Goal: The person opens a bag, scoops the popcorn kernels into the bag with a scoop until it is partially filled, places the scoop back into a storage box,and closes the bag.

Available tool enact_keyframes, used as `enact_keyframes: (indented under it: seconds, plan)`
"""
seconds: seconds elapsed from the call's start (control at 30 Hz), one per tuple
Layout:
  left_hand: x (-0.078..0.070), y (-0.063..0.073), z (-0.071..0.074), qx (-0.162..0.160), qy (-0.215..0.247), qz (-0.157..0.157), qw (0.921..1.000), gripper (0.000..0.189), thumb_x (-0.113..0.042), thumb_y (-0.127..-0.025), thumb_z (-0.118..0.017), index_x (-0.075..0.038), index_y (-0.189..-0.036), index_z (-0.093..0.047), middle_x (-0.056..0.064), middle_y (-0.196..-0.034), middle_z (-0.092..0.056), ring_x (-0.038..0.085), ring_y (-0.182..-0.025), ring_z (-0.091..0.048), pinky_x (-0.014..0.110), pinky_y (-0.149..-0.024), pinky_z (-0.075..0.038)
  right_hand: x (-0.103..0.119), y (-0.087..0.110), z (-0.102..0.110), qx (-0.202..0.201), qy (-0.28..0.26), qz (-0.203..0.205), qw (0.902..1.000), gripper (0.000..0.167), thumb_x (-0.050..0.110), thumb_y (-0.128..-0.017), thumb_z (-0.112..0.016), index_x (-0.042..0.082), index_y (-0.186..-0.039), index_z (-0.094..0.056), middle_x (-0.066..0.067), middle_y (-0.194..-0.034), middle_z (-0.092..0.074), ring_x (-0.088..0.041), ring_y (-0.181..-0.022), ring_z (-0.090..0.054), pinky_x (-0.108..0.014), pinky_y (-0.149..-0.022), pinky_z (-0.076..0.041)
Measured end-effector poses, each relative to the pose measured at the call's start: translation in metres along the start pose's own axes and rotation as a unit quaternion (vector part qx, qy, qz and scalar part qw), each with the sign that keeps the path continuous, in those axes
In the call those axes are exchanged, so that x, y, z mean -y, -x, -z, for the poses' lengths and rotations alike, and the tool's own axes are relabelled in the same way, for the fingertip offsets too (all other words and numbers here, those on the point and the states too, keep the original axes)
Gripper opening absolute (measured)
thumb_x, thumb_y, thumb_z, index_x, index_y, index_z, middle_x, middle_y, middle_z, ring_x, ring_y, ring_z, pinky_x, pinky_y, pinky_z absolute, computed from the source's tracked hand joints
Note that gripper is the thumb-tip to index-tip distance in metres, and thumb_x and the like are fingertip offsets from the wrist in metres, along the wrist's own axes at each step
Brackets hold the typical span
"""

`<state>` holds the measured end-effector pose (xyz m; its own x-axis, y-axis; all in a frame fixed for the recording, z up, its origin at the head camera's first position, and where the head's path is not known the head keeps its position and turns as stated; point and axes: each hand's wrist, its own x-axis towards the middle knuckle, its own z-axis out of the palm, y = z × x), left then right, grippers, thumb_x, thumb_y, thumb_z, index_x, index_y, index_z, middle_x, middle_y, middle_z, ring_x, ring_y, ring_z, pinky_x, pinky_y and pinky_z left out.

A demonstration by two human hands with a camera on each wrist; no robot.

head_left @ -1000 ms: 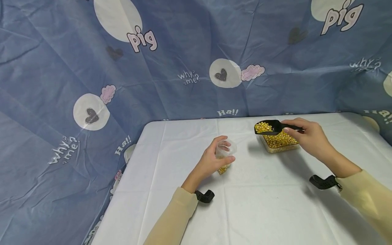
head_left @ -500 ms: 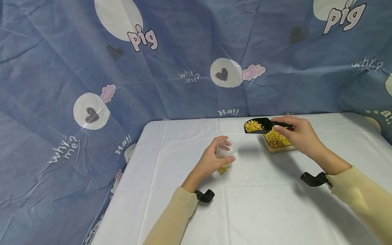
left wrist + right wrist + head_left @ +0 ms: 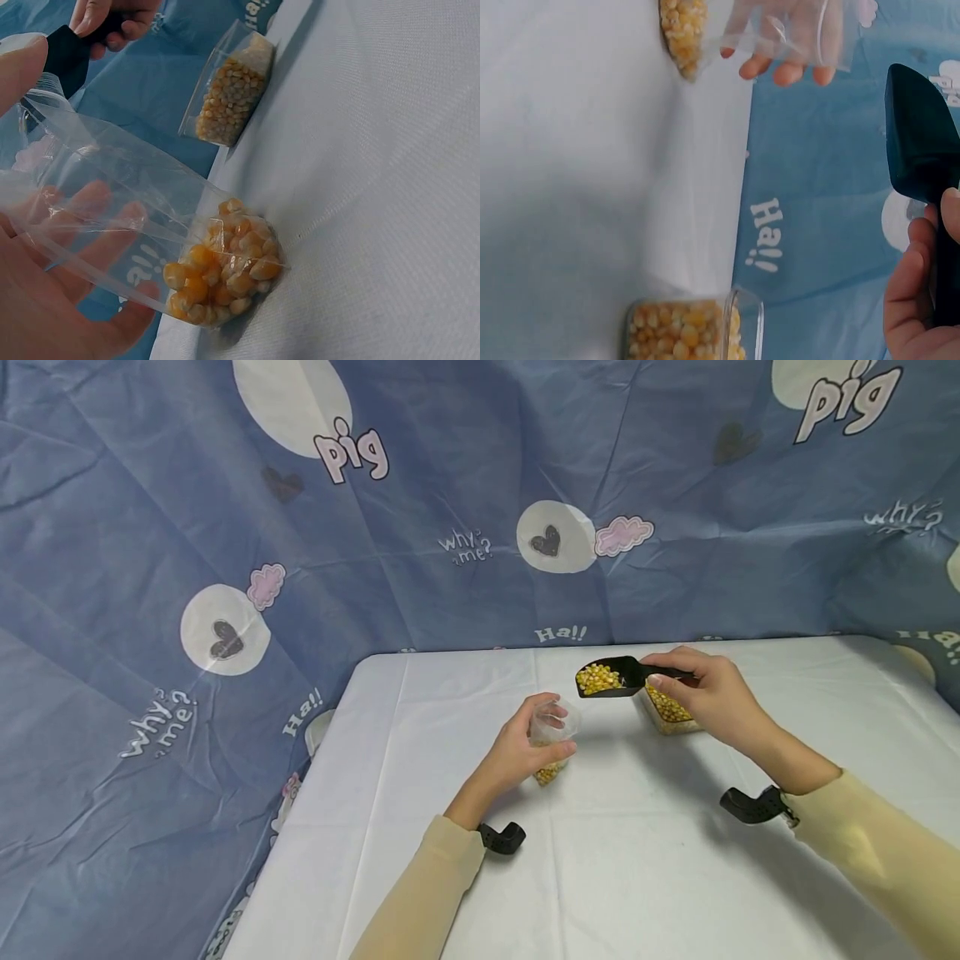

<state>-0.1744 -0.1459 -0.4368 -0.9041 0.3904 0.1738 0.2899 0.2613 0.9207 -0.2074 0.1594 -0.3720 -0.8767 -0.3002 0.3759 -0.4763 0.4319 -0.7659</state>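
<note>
Over the white-covered bench [image 3: 637, 877], the left hand [image 3: 517, 756] curves round the upper part of a clear plastic bag [image 3: 555, 724], its thumb and fingers spread well apart on either side so that the bag's mouth gapes between them. The left wrist view shows the thumb up at the mouth and the other fingers bent behind the film, visible through it. A small heap of yellow corn kernels [image 3: 225, 270] fills the bottom of the bag, low at the bench surface; whether the bag bears on it is hard to tell. To the right and slightly farther back, the right hand [image 3: 712, 693] grips the handle of a black scoop [image 3: 632, 673], thumb laid along the top and fingers closed beneath. The scoop is raised above the bench, nearly level, carrying a load of kernels [image 3: 598, 679], with its tip pointing left, near the bag's mouth but apart from it. Behind the right hand and partly hidden by it, a clear rectangular container [image 3: 663, 724] of kernels stands on the bench. Beyond the bench hangs a blue printed cloth [image 3: 420, 585].
</note>
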Motion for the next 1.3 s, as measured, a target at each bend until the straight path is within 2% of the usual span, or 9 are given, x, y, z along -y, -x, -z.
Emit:
enact_keyframes:
  seconds: [0.1,0.2,0.43,0.67,0.83,1.03,1.3]
  plan:
    - [-0.001,0.000,-0.001,-0.002,0.004,0.004,1.0000,0.067,-0.030,-0.091,-0.078,-0.032,-0.147,-0.040,0.000,-0.135,-0.057,0.016,-0.121,-0.057,0.043,-0.092,-0.051,0.001,0.001,-0.004,0.009,-0.002,0.002,1.0000,0.026,0.016,-0.096,-0.071,0.018,-0.122,-0.073,0.003,-0.108,-0.069,-0.015,-0.075,-0.056,-0.020,-0.062,-0.045]
    - [-0.001,0.000,-0.001,-0.003,0.005,0.003,1.0000,0.067,-0.030,-0.090,-0.078,-0.032,-0.146,-0.041,-0.001,-0.135,-0.058,0.017,-0.121,-0.057,0.044,-0.092,-0.051,0.002,0.001,-0.009,0.014,-0.004,0.007,0.9999,0.026,0.016,-0.096,-0.072,0.017,-0.121,-0.073,0.004,-0.109,-0.069,-0.014,-0.080,-0.060,-0.019,-0.066,-0.048]
    - [-0.002,0.001,0.000,-0.004,0.005,0.002,1.0000,0.069,-0.032,-0.090,-0.078,-0.029,-0.148,-0.040,-0.001,-0.134,-0.058,0.015,-0.120,-0.057,0.045,-0.093,-0.051,0.004,0.001,-0.016,0.015,-0.022,0.024,0.9993,0.026,0.009,-0.094,-0.073,0.014,-0.120,-0.074,0.004,-0.107,-0.069,-0.014,-0.081,-0.060,-0.018,-0.066,-0.048]
    - [-0.005,0.002,0.001,-0.008,-0.002,0.021,0.9997,0.071,-0.038,-0.090,-0.077,-0.035,-0.148,-0.038,-0.009,-0.133,-0.055,0.012,-0.119,-0.057,0.044,-0.093,-0.051,0.006,0.004,-0.022,0.022,-0.026,0.039,0.9987,0.027,0.009,-0.093,-0.074,0.016,-0.119,-0.075,0.003,-0.105,-0.070,-0.013,-0.084,-0.062,-0.017,-0.068,-0.048]
    - [-0.007,0.002,0.002,-0.015,-0.018,0.032,0.9992,0.075,-0.042,-0.088,-0.078,-0.034,-0.150,-0.037,-0.008,-0.135,-0.055,0.011,-0.119,-0.056,0.046,-0.098,-0.047,0.006,0.007,-0.027,0.028,-0.030,0.043,0.9982,0.027,0.009,-0.093,-0.074,0.016,-0.119,-0.075,0.003,-0.103,-0.070,-0.014,-0.079,-0.060,-0.019,-0.065,-0.048]
    - [-0.009,0.003,0.002,-0.023,-0.026,0.047,0.9983,0.078,-0.050,-0.084,-0.079,-0.036,-0.150,-0.039,-0.008,-0.139,-0.052,0.014,-0.131,-0.047,0.054,-0.108,-0.035,0.007,0.007,-0.034,0.033,-0.011,0.051,0.9981,0.028,0.010,-0.093,-0.074,0.014,-0.121,-0.074,0.001,-0.104,-0.070,-0.014,-0.077,-0.059,-0.020,-0.064,-0.048]
    - [-0.010,0.003,0.001,-0.021,-0.033,0.052,0.9979,0.079,-0.052,-0.084,-0.079,-0.038,-0.150,-0.038,-0.008,-0.145,-0.048,0.018,-0.138,-0.040,0.055,-0.110,-0.032,0.007,0.007,-0.040,0.026,0.033,0.062,0.9972,0.026,0.013,-0.093,-0.075,0.017,-0.119,-0.075,0.006,-0.102,-0.069,-0.013,-0.075,-0.056,-0.022,-0.062,-0.045]
